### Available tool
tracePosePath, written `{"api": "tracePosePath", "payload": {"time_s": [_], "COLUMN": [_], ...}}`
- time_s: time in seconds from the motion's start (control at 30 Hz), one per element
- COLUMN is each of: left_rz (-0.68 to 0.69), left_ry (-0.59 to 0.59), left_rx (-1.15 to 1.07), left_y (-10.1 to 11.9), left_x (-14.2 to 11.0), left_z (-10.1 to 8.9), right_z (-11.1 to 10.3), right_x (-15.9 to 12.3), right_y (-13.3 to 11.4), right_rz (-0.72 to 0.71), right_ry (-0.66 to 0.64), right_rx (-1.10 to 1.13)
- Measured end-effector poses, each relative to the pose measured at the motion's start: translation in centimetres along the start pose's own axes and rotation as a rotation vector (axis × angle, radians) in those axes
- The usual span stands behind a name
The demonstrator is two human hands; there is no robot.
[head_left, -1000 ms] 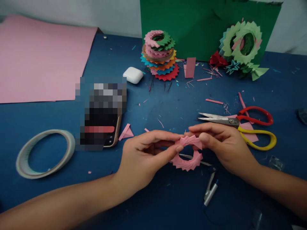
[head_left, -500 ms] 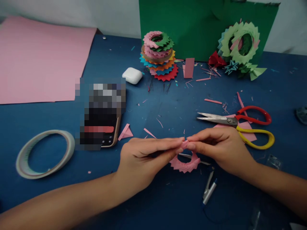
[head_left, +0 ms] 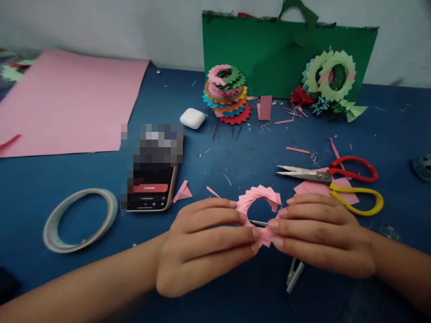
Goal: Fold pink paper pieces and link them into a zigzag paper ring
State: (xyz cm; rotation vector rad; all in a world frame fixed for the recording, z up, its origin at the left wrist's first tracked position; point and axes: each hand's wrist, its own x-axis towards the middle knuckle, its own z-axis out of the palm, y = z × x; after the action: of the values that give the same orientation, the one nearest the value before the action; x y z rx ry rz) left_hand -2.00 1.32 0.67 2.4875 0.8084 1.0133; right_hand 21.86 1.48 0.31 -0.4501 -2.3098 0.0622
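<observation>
A pink folded-paper ring (head_left: 258, 196) with a toothed edge is held just above the blue table. My left hand (head_left: 205, 244) and my right hand (head_left: 323, 233) meet at the ring's near edge, fingertips pinched together on the paper from both sides. The far half of the ring stands up behind my fingers. A thin metal pin or blade (head_left: 258, 222) shows through the ring's hole.
Red-and-yellow scissors (head_left: 336, 177) lie on pink scraps to the right. A phone (head_left: 151, 188), a tape roll (head_left: 79, 220), a white earbud case (head_left: 192, 118), a pink sheet (head_left: 70, 105), a stack of coloured rings (head_left: 226, 92), green card (head_left: 286, 54) and a small clip (head_left: 294, 274) surround the hands.
The ring has been turned, so my fingers now pinch its near edge instead of the far edge. Both hands came closer to me. The camera tilted up slightly.
</observation>
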Motion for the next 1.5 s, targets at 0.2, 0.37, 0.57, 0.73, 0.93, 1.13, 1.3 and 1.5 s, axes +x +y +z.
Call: {"api": "tracePosePath", "payload": {"time_s": [0.2, 0.37, 0.57, 0.73, 0.93, 1.13, 1.3, 1.5], "left_rz": [0.170, 0.188, 0.070, 0.116, 0.172, 0.104, 0.126, 0.203], "left_ry": [0.045, 0.033, 0.104, 0.091, 0.052, 0.061, 0.032, 0.030], "left_rx": [0.085, 0.136, 0.103, 0.103, 0.083, 0.062, 0.070, 0.121], "left_y": [0.7, 1.5, 2.4, 2.2, 1.8, 2.1, 1.9, 1.3], "left_x": [0.1, 0.0, -1.2, -1.1, -1.1, -1.8, -1.5, -0.4], "left_z": [0.2, 0.2, 1.3, 1.0, 0.7, 1.3, 1.2, 0.0], "right_z": [-0.1, -0.2, 0.4, 0.4, 0.6, 0.1, -0.6, -1.1], "right_x": [0.0, 0.6, 0.5, 0.1, -0.1, -0.6, -0.3, 0.8], "right_y": [-0.4, -0.7, -0.7, -1.2, -1.8, -1.7, -2.1, -2.2], "right_rz": [-0.052, -0.116, -0.163, -0.068, 0.047, -0.083, -0.124, 0.055], "right_ry": [-0.006, -0.033, -0.020, 0.003, 0.027, -0.003, -0.063, 0.029], "right_rx": [-0.126, -0.155, -0.135, -0.170, -0.137, -0.180, -0.310, -0.364]}}
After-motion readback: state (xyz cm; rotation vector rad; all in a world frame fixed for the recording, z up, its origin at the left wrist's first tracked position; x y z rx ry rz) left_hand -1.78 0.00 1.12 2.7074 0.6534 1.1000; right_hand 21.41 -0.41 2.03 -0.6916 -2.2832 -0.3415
